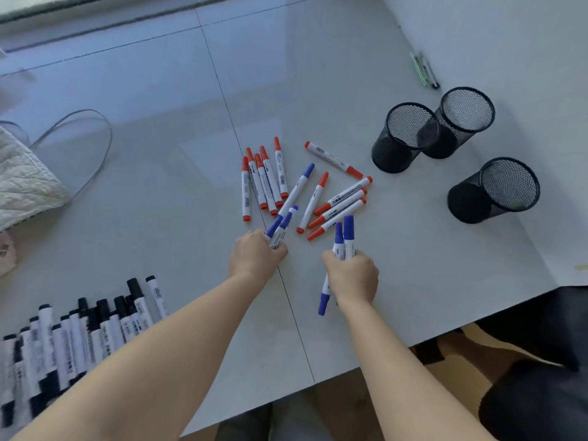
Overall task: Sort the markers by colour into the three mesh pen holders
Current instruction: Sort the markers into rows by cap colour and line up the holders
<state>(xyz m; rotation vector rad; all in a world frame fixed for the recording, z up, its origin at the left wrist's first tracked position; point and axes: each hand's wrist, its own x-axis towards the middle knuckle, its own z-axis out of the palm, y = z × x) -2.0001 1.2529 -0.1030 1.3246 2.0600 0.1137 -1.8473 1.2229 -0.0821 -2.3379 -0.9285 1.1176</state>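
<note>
- With blue being gathered first, by the look of it, the left hand (pixel 258 253) is wrapped round a small bunch of blue markers (pixel 281 226), caps pointing up and away, the bunch low over the table (pixel 413 281).
- The right hand (pixel 351 276) is fisted on its own blue bundle (pixel 345 238), caps poking out above the knuckles and one more end below the wrist; probably bunched so one trip fills a holder.
- One blue marker (pixel 300 183) lies loose among the red markers (pixel 264 179), which fan across mid-table untouched.
- The black markers (pixel 79 332) sit in a rough row at the near left, likely set aside as their own group.
- Three mesh pen holders (pixel 405 136) stand upright at the far right, two touching, one apart, all looking empty.
</note>
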